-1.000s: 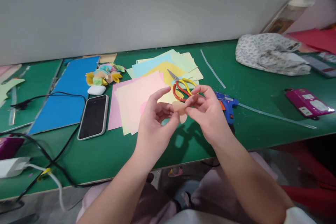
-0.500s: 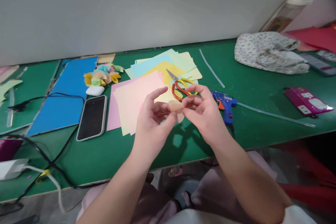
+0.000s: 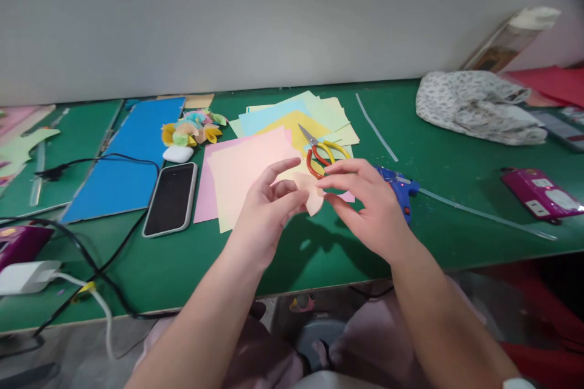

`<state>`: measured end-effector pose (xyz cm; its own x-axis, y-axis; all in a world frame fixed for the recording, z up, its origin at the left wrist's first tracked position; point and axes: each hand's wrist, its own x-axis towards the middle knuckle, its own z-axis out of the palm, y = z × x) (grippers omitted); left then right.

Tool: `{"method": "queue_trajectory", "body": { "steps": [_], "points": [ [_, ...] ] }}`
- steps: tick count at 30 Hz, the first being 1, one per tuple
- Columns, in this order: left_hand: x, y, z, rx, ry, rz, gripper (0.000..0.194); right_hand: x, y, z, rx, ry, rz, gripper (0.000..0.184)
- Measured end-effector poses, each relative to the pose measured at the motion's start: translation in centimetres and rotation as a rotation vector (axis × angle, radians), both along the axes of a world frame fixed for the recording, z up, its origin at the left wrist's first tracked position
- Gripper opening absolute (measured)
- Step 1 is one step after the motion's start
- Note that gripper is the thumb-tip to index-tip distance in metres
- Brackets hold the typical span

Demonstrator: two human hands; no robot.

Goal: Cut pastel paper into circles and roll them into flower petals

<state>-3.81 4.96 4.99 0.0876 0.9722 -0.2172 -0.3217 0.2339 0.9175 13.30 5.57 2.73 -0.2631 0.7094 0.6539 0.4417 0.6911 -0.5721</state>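
Note:
A small peach paper piece point(image 3: 311, 194) is held above the green table point(image 3: 191, 261) between both hands. My left hand point(image 3: 267, 213) pinches its left side with thumb and curled fingers. My right hand point(image 3: 367, 206) grips its right side with the fingertips. Just behind the hands lie red and yellow scissors point(image 3: 319, 149) on a fan of pastel paper sheets point(image 3: 255, 164). A blue glue gun point(image 3: 400, 187) lies to the right of my right hand.
A phone point(image 3: 171, 197) and a blue board point(image 3: 125, 158) lie left of the papers, with folded paper flowers point(image 3: 189, 130) and a white case point(image 3: 177, 154) behind. Black and white cables point(image 3: 86, 267) cross the left edge. A patterned cloth point(image 3: 479, 106) and purple packet point(image 3: 541, 193) sit right.
Both hands have dropped slightly and the right fingers have spread more along the paper piece. The view has shifted a little to the left and up.

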Motion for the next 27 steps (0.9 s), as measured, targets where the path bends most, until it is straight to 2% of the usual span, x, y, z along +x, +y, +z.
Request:
{"method": "queue_trajectory", "body": {
  "steps": [2,6,10,15,18,24,27],
  "points": [
    [-0.1,0.0,0.0,-0.006,-0.026,-0.002,0.047,-0.1,0.1,0.0,0.121,-0.112,-0.037,0.026],
    [0.0,0.1,-0.3,0.033,-0.022,0.012,0.036,-0.3,0.3,0.0,0.269,-0.158,-0.105,0.016],
    [0.1,0.0,-0.8,0.101,0.02,0.054,0.021,-0.2,0.2,0.0,0.296,-0.156,-0.138,0.017],
    [0.2,-0.2,-1.0,0.146,0.059,0.075,0.014,-0.4,0.0,0.0,0.287,-0.129,-0.166,0.014],
    [0.4,-0.5,-0.9,0.197,0.08,0.076,0.015,-0.6,-0.1,0.0,0.16,0.023,-0.132,0.015],
    [1.1,-1.4,-1.0,0.402,0.194,0.141,0.021,-1.2,-0.6,-0.5,-0.297,0.371,0.001,0.005],
    [1.2,-1.6,-1.0,0.449,0.228,0.17,0.021,-1.5,-0.7,-0.6,-0.396,0.442,0.056,0.004]
  ]
}}
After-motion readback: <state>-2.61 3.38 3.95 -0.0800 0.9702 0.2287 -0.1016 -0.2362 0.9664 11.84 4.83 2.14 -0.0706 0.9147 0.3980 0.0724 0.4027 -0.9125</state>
